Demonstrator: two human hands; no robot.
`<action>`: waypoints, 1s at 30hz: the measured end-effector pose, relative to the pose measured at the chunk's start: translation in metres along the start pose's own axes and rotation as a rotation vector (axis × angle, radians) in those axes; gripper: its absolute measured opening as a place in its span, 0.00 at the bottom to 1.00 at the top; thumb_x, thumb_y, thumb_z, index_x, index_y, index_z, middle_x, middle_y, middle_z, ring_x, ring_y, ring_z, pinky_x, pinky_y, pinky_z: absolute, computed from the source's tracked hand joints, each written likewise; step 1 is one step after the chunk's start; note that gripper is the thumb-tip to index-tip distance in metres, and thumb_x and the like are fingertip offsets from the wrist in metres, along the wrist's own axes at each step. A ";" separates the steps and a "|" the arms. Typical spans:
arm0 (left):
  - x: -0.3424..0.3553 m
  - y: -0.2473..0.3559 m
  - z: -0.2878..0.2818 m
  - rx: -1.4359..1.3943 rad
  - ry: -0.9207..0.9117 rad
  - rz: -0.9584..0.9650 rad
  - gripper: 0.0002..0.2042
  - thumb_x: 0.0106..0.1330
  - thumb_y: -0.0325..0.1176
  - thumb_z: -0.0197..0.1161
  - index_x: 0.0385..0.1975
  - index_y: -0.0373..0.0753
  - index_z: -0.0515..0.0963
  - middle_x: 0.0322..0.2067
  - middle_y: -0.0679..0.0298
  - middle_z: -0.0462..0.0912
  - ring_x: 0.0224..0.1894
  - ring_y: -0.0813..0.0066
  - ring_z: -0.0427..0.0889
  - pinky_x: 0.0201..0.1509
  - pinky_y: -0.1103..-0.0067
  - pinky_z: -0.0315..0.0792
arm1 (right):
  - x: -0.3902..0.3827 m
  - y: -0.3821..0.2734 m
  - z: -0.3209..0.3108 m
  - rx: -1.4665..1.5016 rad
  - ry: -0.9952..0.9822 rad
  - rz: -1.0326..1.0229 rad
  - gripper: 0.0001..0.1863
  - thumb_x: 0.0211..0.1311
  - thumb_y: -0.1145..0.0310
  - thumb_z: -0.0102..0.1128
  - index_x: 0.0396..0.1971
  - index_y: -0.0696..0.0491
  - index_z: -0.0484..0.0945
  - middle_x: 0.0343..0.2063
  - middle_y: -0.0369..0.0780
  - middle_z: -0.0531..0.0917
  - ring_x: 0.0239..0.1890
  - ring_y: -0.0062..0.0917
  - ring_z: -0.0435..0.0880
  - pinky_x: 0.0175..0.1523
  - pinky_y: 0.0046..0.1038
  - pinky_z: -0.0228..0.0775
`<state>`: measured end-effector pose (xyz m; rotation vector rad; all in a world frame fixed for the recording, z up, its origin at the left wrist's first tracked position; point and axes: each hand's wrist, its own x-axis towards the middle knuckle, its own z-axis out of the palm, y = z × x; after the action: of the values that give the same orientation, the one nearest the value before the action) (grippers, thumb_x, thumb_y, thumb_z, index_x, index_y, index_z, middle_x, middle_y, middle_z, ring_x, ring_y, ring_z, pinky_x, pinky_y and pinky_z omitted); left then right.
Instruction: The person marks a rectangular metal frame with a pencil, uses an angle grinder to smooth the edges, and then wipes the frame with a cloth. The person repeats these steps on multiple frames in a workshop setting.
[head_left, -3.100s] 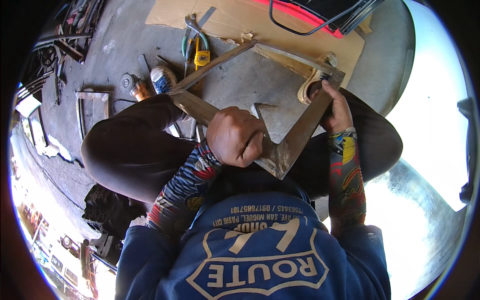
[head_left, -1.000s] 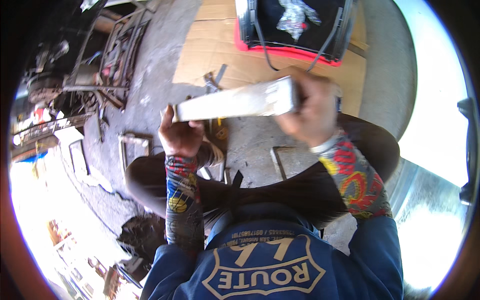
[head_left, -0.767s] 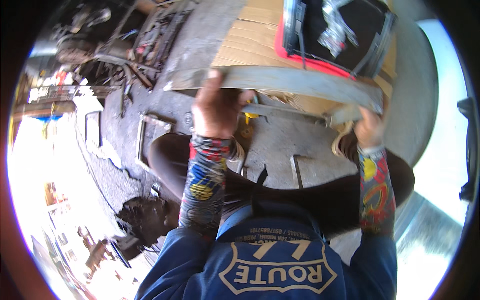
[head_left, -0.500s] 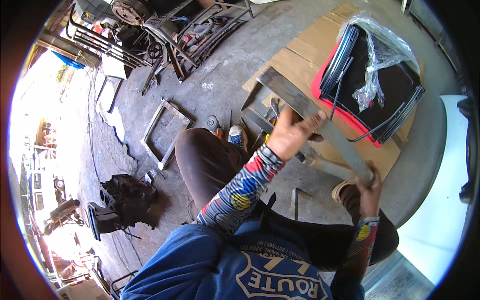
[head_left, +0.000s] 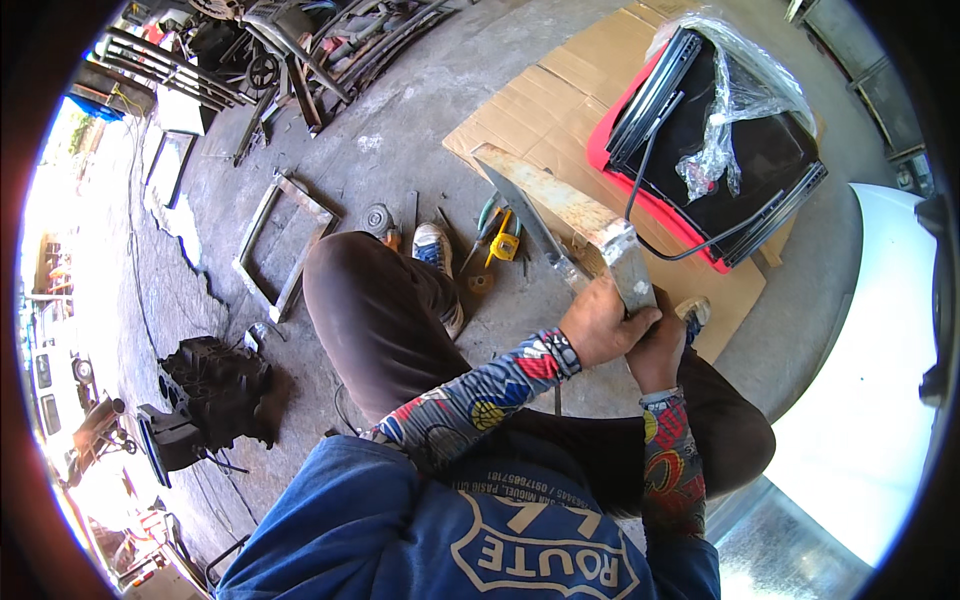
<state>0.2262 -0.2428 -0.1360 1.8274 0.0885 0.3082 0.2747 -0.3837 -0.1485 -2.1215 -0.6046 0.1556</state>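
Observation:
A welded steel frame, made of flat-sided bars with rusty patches, is raised in front of me, tilted away. My left hand is closed around its near end. Right beside it, my right hand wraps the same bar, the two thumbs close together; some fingers of both are hidden. Beyond the frame's left side, a yellow tape measure and pliers with teal handles lie on the floor. An angle grinder rests by my left shoe.
A second rectangular metal frame lies left of my knee, with a dark greasy engine part nearer. Ahead right, a red-edged seat with black rails and clear plastic sits on cardboard. Scrap metal is piled far left. A white panel stands right.
The steel frame has been turned in my hands and brought nearer. My left hand has shifted from its middle to the near end, next to my right hand, which moved left.

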 end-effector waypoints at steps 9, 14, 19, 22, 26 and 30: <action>-0.011 -0.032 -0.111 0.478 -0.475 -0.344 0.31 0.64 0.51 0.67 0.56 0.29 0.71 0.49 0.42 0.80 0.52 0.48 0.82 0.58 0.63 0.75 | 0.016 -0.003 0.007 -0.022 -0.045 -0.084 0.15 0.52 0.69 0.69 0.38 0.59 0.80 0.30 0.48 0.84 0.35 0.42 0.86 0.42 0.36 0.76; -0.033 -0.034 -0.180 0.718 -0.533 -0.624 0.24 0.64 0.52 0.62 0.46 0.35 0.78 0.37 0.43 0.84 0.43 0.46 0.85 0.49 0.59 0.76 | 0.027 -0.014 0.021 0.069 0.000 -0.162 0.14 0.50 0.68 0.70 0.35 0.59 0.80 0.29 0.47 0.84 0.32 0.42 0.85 0.40 0.35 0.76; -0.033 -0.058 -0.204 0.710 -0.110 -0.764 0.30 0.61 0.54 0.67 0.49 0.30 0.75 0.40 0.40 0.84 0.48 0.48 0.84 0.51 0.63 0.77 | 0.027 -0.040 -0.014 0.167 -0.017 0.021 0.12 0.56 0.68 0.68 0.36 0.58 0.82 0.30 0.40 0.85 0.32 0.30 0.84 0.41 0.31 0.74; -0.018 -0.075 -0.197 0.463 0.244 -0.693 0.41 0.58 0.55 0.73 0.62 0.32 0.65 0.53 0.39 0.79 0.58 0.52 0.79 0.60 0.68 0.73 | 0.028 -0.062 -0.065 0.367 0.038 0.020 0.11 0.60 0.70 0.63 0.39 0.59 0.79 0.32 0.40 0.81 0.32 0.26 0.79 0.40 0.28 0.71; 0.034 -0.059 -0.212 -0.072 0.461 -0.597 0.51 0.57 0.54 0.75 0.73 0.35 0.52 0.61 0.42 0.72 0.67 0.51 0.69 0.68 0.61 0.66 | 0.027 -0.085 -0.125 0.470 0.144 -0.195 0.17 0.60 0.65 0.51 0.43 0.63 0.72 0.31 0.45 0.75 0.33 0.29 0.73 0.44 0.32 0.68; 0.086 -0.013 -0.232 -0.354 0.176 -0.488 0.37 0.65 0.52 0.70 0.66 0.33 0.66 0.52 0.53 0.79 0.50 0.63 0.83 0.52 0.65 0.81 | 0.024 -0.083 -0.161 0.578 0.307 -0.443 0.15 0.56 0.64 0.50 0.38 0.61 0.71 0.29 0.45 0.73 0.31 0.30 0.71 0.48 0.40 0.67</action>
<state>0.2507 -0.0030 -0.0778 1.3718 0.5585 0.1258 0.3181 -0.4519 0.0155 -1.3823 -0.7242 -0.2184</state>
